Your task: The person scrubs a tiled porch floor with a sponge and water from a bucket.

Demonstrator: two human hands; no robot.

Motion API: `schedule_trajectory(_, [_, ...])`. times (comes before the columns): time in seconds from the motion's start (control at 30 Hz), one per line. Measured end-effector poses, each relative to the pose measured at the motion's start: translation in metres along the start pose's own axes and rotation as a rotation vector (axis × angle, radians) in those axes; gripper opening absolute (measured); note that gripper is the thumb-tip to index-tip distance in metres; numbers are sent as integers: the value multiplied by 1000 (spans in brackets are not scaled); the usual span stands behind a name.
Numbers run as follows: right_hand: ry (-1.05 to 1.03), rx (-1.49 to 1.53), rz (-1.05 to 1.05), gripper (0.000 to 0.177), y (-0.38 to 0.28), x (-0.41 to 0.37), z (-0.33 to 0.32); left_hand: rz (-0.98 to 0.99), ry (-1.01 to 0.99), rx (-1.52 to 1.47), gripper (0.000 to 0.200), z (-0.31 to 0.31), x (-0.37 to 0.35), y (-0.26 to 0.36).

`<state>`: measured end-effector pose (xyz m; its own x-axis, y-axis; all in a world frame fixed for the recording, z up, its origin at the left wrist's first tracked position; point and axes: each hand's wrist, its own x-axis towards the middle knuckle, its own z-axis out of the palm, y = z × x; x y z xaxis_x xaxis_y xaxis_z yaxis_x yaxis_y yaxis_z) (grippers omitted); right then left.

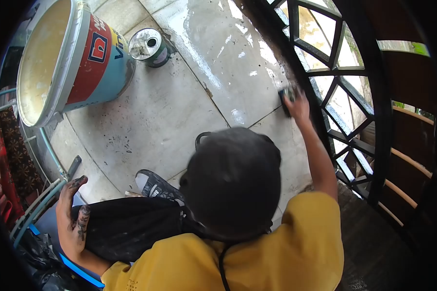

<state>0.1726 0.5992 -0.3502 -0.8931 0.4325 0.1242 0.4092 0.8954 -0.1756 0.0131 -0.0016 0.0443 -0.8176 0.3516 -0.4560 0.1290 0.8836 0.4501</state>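
My right hand (300, 107) is closed on a small dark pad (287, 101) at the end of my outstretched arm. The pad lies along the foot of a black metal grille (320, 92), over the pale tiled floor (170, 116); its exact kind is too small to make out. My left hand (73, 220) is by my black-trousered knee, fingers apart and smeared with dark stains, holding nothing. A dark cap hides part of the floor between my arms.
A large paint bucket (94, 60) leans at the upper left, beside an opened paint can (150, 47) with a hole in its top. White streaks (199, 53) mark the tiles. Pale blue tubing (51, 150) and a black plastic bag (39, 257) are at my left.
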Motion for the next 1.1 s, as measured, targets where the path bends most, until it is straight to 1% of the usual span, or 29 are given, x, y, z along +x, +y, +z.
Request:
schedule_trajectory(0.03, [6, -22, -46, 56, 4, -16, -11, -2, 0, -14, 66, -1, -4, -1])
schedule_trajectory(0.13, [-50, -68, -118, 53, 12, -3, 0, -2, 49, -79, 71, 0, -11, 4])
schedule_trajectory(0.17, [-315, -45, 72, 54, -12, 34, -8, -2, 45, -75, 71, 2, -8, 4])
schedule_trajectory(0.23, [-394, -50, -18, 56, -20, 88, -15, 53, 25, -65, 66, 3, -5, 1])
schedule_trajectory(0.3, [-305, -55, 75, 61, -15, 65, -9, 52, 26, -58, 63, -1, -6, -6])
schedule_trajectory(0.33, [-221, 24, 107, 66, -16, 46, -14, 25, 29, -41, 62, -3, -8, -6])
schedule_trajectory(0.37, [-186, 37, 75, 70, 0, 21, -5, -9, 20, -20, 62, -3, -11, -6])
schedule_trajectory(0.43, [-191, 65, 39, 67, -3, 8, -11, -13, 44, -47, 62, -3, -13, -9])
schedule_trajectory(0.5, [-400, 41, 137, 69, -20, 48, -10, 8, 14, -62, 63, -3, -10, -9])
schedule_trajectory(0.53, [-170, -58, 76, 67, -23, 67, 4, 8, 11, -54, 63, -2, -7, -7])
schedule_trajectory(0.57, [-145, -33, 3, 62, -41, 92, -6, 2, 3, -47, 63, 0, -4, -3])
schedule_trajectory(0.6, [-136, -26, 29, 60, -38, 107, 2, -2, 3, -41, 64, 2, 0, -2])
schedule_trajectory(0.63, [-145, -14, 64, 59, -34, 103, 8, -9, -8, -28, 64, -2, -1, -3])
schedule_trajectory(0.67, [-66, -83, 13, 58, -24, 77, 20, -15, -53, 9, 63, -6, -5, -6])
schedule_trajectory(0.7, [74, -66, -35, 63, 7, 46, 45, -16, -69, 30, 62, -5, -5, -7])
schedule_trajectory(0.73, [44, -58, 0, 65, 3, 8, 25, -36, -43, 24, 62, -6, -9, -6])
schedule_trajectory(0.77, [17, -35, -10, 64, 15, -36, 12, -37, -47, 12, 62, -5, -13, -7])
schedule_trajectory(0.8, [-172, -19, 67, 61, 28, -76, -7, -46, -4, -19, 63, -4, -14, -9])
schedule_trajectory(0.83, [-145, -67, 23, 58, 44, -113, -20, -56, 34, -48, 65, -2, -14, -11])
schedule_trajectory(0.9, [-233, -37, 102, 57, 56, -161, -46, -86, 38, -74, 66, -2, -13, -16])
schedule_trajectory(0.93, [-238, -37, 105, 57, 59, -160, -44, -94, 18, -71, 66, -3, -13, -20])
schedule_trajectory(1.0, [-185, -28, -37, 57, 60, -156, -38, -94, -20, -50, 66, -2, -5, -22])
schedule_trajectory(1.03, [-127, -34, -77, 54, 49, -132, -28, -90, -43, -36, 66, -1, -1, -22])
schedule_trajectory(1.07, [86, -70, -235, 49, 36, -101, -15, -86, -49, -28, 67, 0, 2, -22])
schedule_trajectory(1.1, [166, 11, -250, 44, 18, -61, -2, -81, -49, -21, 68, 1, 5, -22])
